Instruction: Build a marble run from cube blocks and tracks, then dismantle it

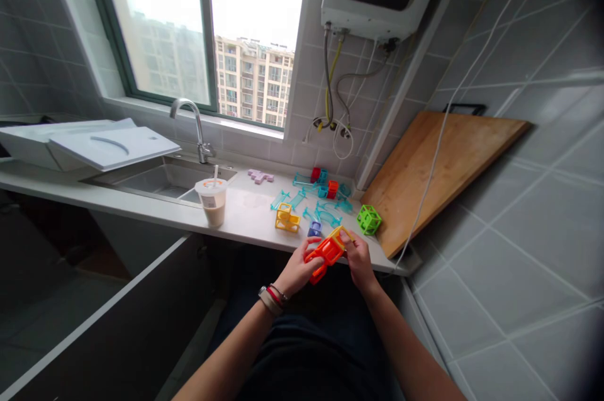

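Just in front of the counter's edge, my left hand (301, 267) grips a piece made of orange-red hollow plastic blocks (329, 250). My right hand (360, 260) pinches a yellow block (338, 235) at the upper end of that piece; the two colours touch. Behind my left fingers a blue-violet block (314, 228) lies on the counter. To its left sits a yellow block shape (286, 218). A green open-framed cube (369, 220) rests right of my hands. Farther back lie several clear turquoise pieces (325, 213) and red-and-turquoise blocks (332, 189).
A lidded cup (212, 203) with a straw stands by the sink (155, 184). Pale pink pieces (260, 176) lie behind it. A wooden board (438, 165) leans on the right wall, a white cable (431, 168) across it. A cabinet door (123, 313) juts out at lower left.
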`<state>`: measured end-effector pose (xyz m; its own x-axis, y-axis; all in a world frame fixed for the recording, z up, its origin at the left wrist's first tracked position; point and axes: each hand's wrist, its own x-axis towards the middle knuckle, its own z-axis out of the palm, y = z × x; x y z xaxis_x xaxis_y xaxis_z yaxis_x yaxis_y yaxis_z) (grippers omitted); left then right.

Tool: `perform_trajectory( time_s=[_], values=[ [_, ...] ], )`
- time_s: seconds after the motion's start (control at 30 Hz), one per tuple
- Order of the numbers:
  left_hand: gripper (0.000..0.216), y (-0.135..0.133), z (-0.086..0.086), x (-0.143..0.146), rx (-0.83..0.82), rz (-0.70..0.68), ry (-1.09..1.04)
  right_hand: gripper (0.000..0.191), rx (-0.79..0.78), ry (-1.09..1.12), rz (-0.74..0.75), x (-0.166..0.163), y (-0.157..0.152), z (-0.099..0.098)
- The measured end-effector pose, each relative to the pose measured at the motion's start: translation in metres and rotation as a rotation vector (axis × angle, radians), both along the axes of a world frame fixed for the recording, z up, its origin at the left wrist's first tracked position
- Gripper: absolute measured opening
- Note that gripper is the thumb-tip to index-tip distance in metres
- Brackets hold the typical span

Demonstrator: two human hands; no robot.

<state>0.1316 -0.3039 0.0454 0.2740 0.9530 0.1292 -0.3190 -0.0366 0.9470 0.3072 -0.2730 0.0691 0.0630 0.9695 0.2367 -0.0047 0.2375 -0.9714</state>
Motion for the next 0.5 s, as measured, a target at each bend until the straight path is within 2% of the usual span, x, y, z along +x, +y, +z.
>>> perform_trajectory(
  time_s=[0.1, 0.2, 0.33, 0.5],
  values=[
    [0.070, 0.000, -0.002, 0.005, -0.019, -0.051, -0.005, 0.042, 0.050, -0.048, -0.046, 0.004, 0.000, 0.000],
    [0.072, -0.001, -0.003, 0.011, -0.053, -0.003, 0.042, 0.039, 0.087, -0.120, -0.046, 0.007, -0.004, 0.003],
    [0.059, -0.002, -0.001, 0.014, -0.030, 0.076, 0.063, 0.036, 0.098, -0.197, -0.025, 0.010, -0.008, 0.004],
    [0.049, -0.004, 0.005, 0.009, -0.002, 0.046, 0.057, 0.037, 0.100, -0.214, 0.013, 0.011, -0.008, 0.001]
  ],
)
